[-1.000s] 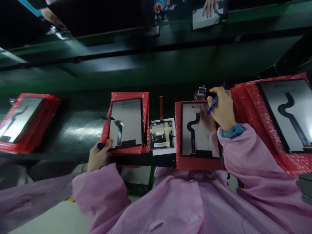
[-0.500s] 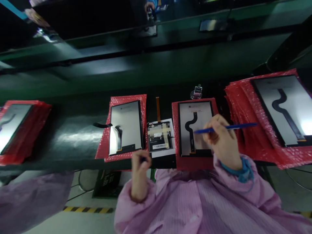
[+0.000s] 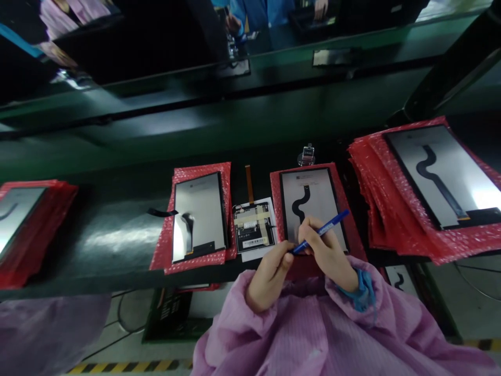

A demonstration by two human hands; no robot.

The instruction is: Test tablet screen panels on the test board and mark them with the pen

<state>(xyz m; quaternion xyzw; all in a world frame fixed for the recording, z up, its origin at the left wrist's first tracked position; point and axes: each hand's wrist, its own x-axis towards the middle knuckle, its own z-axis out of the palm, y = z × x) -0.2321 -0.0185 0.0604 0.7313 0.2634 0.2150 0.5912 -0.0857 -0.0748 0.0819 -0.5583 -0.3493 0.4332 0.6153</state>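
My right hand (image 3: 323, 248) is closed around a blue marker pen (image 3: 332, 223), which slants down to the left. At the pen's lower end, my left hand (image 3: 273, 271) pinches with thumb and finger; a small dark piece shows there, and I cannot tell whether it is the cap or the tip. Both hands are over the lower edge of a display panel (image 3: 319, 193) with a wavy black flex cable (image 3: 300, 202), lying on red bubble wrap (image 3: 276, 193). Left of it lies a small device with its inside exposed (image 3: 254, 230), an orange ribbon (image 3: 249, 184) running up from it.
Another panel (image 3: 203, 209) lies on red wrap to the left. Stacks of red-wrapped panels stand at right (image 3: 462, 167) and far left (image 3: 19, 214). A small clear stand (image 3: 307, 155) is behind the middle panel. Co-workers' sleeves show across the bench, and a purple sleeve (image 3: 50, 334) at lower left.
My left hand has moved right and up to the pen's end. My right hand has drawn down and left, tilting the pen from nearly level to a slant. The view has shifted slightly.
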